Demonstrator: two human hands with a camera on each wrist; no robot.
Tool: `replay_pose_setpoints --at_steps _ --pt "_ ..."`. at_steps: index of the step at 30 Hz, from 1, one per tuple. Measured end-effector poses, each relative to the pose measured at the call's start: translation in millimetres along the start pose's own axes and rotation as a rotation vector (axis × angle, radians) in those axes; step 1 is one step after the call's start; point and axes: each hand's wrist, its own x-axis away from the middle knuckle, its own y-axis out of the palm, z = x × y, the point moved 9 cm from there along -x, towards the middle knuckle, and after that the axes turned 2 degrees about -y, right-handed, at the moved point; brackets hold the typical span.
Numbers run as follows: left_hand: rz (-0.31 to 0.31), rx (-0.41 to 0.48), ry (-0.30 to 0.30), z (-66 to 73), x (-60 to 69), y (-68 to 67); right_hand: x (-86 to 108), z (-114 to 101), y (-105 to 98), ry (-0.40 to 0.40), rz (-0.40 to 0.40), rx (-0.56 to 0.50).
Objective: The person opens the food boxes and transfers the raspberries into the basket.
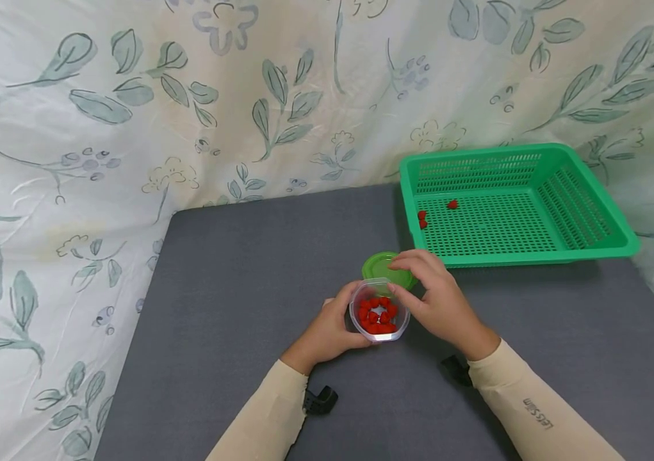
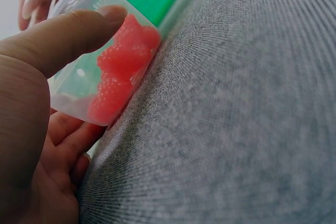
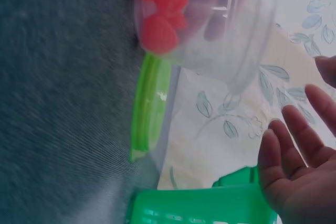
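My left hand (image 1: 332, 328) grips a clear plastic tub (image 1: 387, 337) from its left side, and the tub stands on the grey table. Several red, bumpy raspberry-like berries (image 1: 380, 328) lie in its bottom. In the left wrist view the thumb presses along the tub's wall, above the berries (image 2: 123, 59). My right hand (image 1: 444, 310) hovers over the tub's right rim, fingers loosely bent, holding nothing. In the right wrist view those fingers are apart from the tub (image 3: 220, 51). A round green lid (image 1: 380, 264) lies on the table just behind the tub, partly hidden by the right hand.
A green slotted plastic basket (image 1: 534, 258) stands at the back right, with a few red berries (image 1: 452, 205) towards its left side. Grey cloth (image 1: 234, 307) covers the table. A floral curtain (image 1: 303, 96) hangs behind and to the left.
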Motion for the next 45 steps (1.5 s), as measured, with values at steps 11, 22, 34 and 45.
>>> replay_pose_setpoints --at_steps 11,22,34,45 --pt "-0.012 -0.012 0.002 -0.1 -0.6 -0.7 4.9 4 24 0.029 -0.112 0.007" --pt "-0.015 -0.010 0.022 1.1 -0.8 -0.7 8.4 14 41 0.127 -0.263 0.075" --pt "-0.022 -0.018 0.019 0.6 -0.5 -0.6 12.2 22 62 0.231 -0.393 0.159" --pt "-0.009 -0.023 0.018 -0.1 0.2 -1.5 12.5 26 73 0.327 -0.467 0.245"
